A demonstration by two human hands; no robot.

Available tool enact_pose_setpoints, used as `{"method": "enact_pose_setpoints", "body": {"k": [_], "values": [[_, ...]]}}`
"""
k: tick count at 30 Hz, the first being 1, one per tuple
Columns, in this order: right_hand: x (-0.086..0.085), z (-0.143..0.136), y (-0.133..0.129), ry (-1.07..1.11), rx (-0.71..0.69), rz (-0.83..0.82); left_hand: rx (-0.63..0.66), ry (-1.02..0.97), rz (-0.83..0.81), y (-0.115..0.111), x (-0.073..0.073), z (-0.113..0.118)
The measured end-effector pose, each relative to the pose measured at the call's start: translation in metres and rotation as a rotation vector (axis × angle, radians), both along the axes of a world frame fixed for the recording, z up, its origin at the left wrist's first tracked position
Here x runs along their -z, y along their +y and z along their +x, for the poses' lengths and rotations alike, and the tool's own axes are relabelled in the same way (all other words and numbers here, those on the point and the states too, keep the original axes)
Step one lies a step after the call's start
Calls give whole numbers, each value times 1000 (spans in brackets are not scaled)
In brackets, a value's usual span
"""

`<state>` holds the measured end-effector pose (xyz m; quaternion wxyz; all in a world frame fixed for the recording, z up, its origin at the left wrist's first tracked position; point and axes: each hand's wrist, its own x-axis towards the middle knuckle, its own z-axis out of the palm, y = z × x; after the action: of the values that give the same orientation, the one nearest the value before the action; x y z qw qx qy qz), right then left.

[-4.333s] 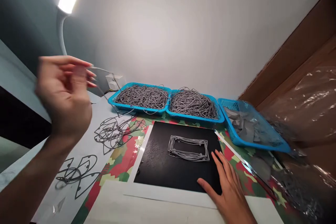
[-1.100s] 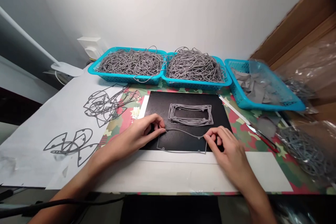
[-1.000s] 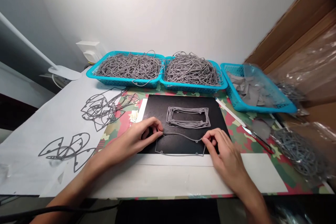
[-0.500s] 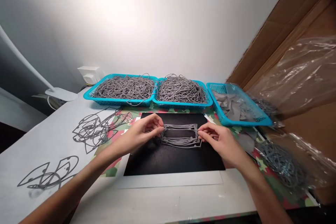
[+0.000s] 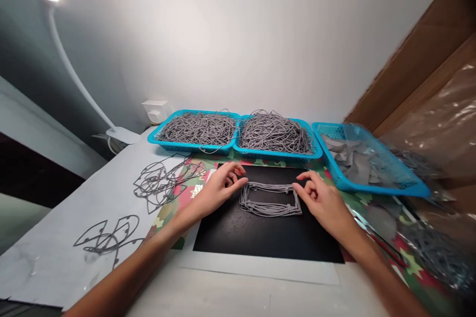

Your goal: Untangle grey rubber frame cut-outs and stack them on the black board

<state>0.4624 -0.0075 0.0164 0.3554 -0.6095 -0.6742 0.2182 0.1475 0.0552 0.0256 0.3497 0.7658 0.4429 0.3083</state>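
A stack of thin grey rectangular rubber gaskets (image 5: 271, 209) lies on a black mat (image 5: 267, 240), its strips loosely lined up around an open middle. At the stack's far left corner is my left hand (image 5: 223, 185), thumb and forefinger slightly apart, the thumb tip close to or touching the gaskets. My right hand (image 5: 320, 198) is by the far right corner, its thumb tip at the edge and its forefinger lifted away. Neither hand grips anything. A loose tangle of grey gaskets (image 5: 156, 183) and a smaller group (image 5: 111, 240) lie to the left on the white table.
Two blue baskets (image 5: 186, 146) (image 5: 275, 155) heaped with grey gaskets stand behind the mat. A third blue basket (image 5: 386, 185) holds flat grey pieces. Plastic-bagged gaskets (image 5: 435, 247) and cardboard (image 5: 442, 34) are at right. A white lamp (image 5: 70, 69) rises at left.
Both hands have let go of the gasket stack's corners; their fingers have parted and the stack rests on the mat. The camera view has shifted left, so everything appears farther right.
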Motion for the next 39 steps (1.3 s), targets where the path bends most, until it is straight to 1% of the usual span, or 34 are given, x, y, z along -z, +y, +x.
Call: {"method": "enact_pose_setpoints", "body": {"k": [2, 6, 8, 10, 14, 19, 23, 27, 30, 32, 36, 39], "values": [[5, 2, -4, -77, 47, 49, -61, 86, 64, 2, -5, -17], [11, 7, -10, -208, 91, 82, -203, 287, 165, 7, -15, -65], [12, 7, -10, -238, 99, 90, -217, 378, 170, 9, -17, -84], [14, 7, -10, -259, 99, 93, -192, 445, 165, 9, -17, -93], [17, 8, -9, -264, 93, 73, -146, 532, 172, 6, -18, -92], [19, 12, -9, -263, 130, 63, -227, 630, 219, 1, -21, -84], [21, 11, -7, -263, 137, 44, -271, 661, 218, 0, -22, -81], [19, 10, -7, -238, 145, 69, -291, 613, 183, 3, -24, -85], [17, 10, -7, -228, 156, 92, -287, 509, 121, 7, -31, -94], [16, 11, -7, -231, 161, 101, -296, 406, 79, 9, -39, -101], [15, 11, -7, -232, 157, 111, -363, 160, 28, 14, -56, -108], [13, 10, -8, -220, 148, 118, -402, -14, -6, 15, -72, -111]]}}
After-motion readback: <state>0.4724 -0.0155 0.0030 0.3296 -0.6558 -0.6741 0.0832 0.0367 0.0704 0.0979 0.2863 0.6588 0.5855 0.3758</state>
